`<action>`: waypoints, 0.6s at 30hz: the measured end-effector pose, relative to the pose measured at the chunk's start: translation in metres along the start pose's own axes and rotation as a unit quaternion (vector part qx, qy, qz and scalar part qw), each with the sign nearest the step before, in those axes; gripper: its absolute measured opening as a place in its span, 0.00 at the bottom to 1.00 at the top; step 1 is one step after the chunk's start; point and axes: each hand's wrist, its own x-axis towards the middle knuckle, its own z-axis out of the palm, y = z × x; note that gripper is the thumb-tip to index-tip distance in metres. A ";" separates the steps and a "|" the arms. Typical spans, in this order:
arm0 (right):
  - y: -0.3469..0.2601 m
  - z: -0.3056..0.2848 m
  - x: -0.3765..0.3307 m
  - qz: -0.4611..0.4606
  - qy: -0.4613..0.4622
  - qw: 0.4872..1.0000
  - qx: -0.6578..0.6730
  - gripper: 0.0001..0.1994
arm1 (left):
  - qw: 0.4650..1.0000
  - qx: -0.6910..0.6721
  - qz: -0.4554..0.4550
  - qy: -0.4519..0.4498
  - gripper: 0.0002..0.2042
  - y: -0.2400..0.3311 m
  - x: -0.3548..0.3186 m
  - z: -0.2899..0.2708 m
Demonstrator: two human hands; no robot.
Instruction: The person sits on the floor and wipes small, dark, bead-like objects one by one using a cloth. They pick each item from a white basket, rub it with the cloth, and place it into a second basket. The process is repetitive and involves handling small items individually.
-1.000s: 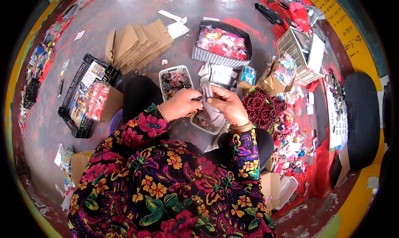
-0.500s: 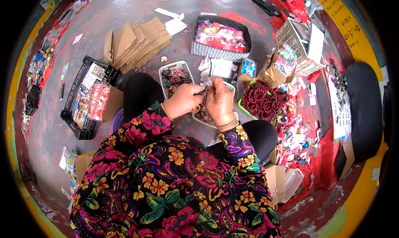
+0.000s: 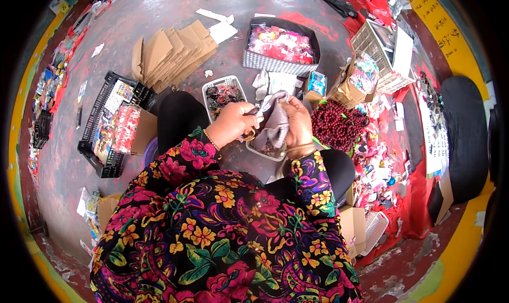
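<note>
In front of my knees, my right hand [image 3: 298, 124] grips a grey-mauve piece of soft cloth [image 3: 274, 124], which hangs open in folds. Close on its left, my left hand [image 3: 231, 124] is closed in a pinch on a small dark and whitish piece beside the cloth's gathered edge; whether the two are joined I cannot tell. A thin brown loop [image 3: 247, 137] shows under the left fingers. Below the cloth stands a white basket [image 3: 265, 156] of small dark items, partly covered. A second white basket [image 3: 207, 94] with similar tangled pieces stands just beyond my left hand.
Dark red beads [image 3: 339, 125] lie heaped in a green tray to the right. Farther off are a patterned box [image 3: 281, 67] of pink packets, flattened cardboard [image 3: 172, 56] and a white crate [image 3: 371, 56]. A black crate [image 3: 108, 168] stands left, and loose scraps cover the right floor.
My right hand has moved to the right, away from the left. The grey-mauve cloth, mostly hidden between my hands before, now hangs spread out below them.
</note>
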 end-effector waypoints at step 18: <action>-0.055 -0.017 -0.015 -0.199 0.124 0.953 -0.189 0.03 | 0.993 -0.102 -0.052 -0.027 0.05 -0.027 0.033 -0.004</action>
